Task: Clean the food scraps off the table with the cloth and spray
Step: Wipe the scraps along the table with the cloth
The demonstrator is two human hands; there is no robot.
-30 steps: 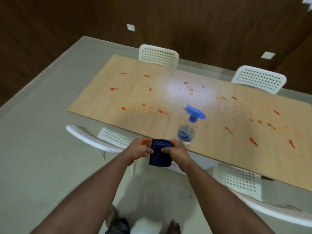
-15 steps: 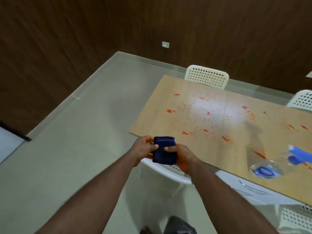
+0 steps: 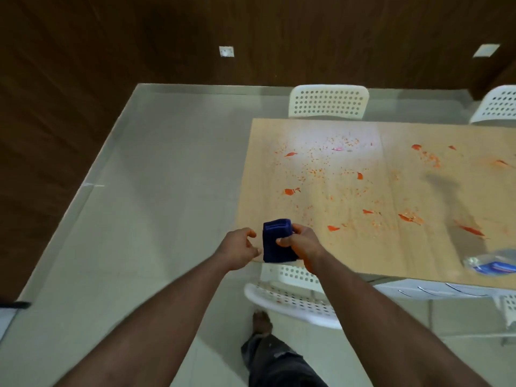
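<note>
My right hand [image 3: 300, 243] pinches the folded blue cloth [image 3: 276, 240], thumb on its near face and fingers curled round the far side, so it stands upright just off the near left corner of the table [image 3: 321, 247]. My left hand [image 3: 240, 248] is just beside the cloth with its fingers loosely curled and holding nothing; I cannot tell whether a fingertip brushes the fabric.

The table is a pale wood board, bright with glare near its far left part. Red-orange scraps [image 3: 291, 191] lie scattered over it, larger flecks among a dusting of small crumbs, thickest across the left half and trailing on to the right. The spray [image 3: 492, 263] lies at the right near the table's front edge, blurred, with blue showing through clear plastic, well apart from the cloth.

A white perforated chair [image 3: 293, 300] is tucked in below my right forearm, and two more white chairs [image 3: 328, 101] stand at the far side. The floor [image 3: 153, 205] is pale grey tile. Dark wood panelling [image 3: 111, 51] closes the room on the left and at the back, with a white socket [image 3: 226, 51] on the back wall. My bare foot [image 3: 262, 322] shows below on the tile.
</note>
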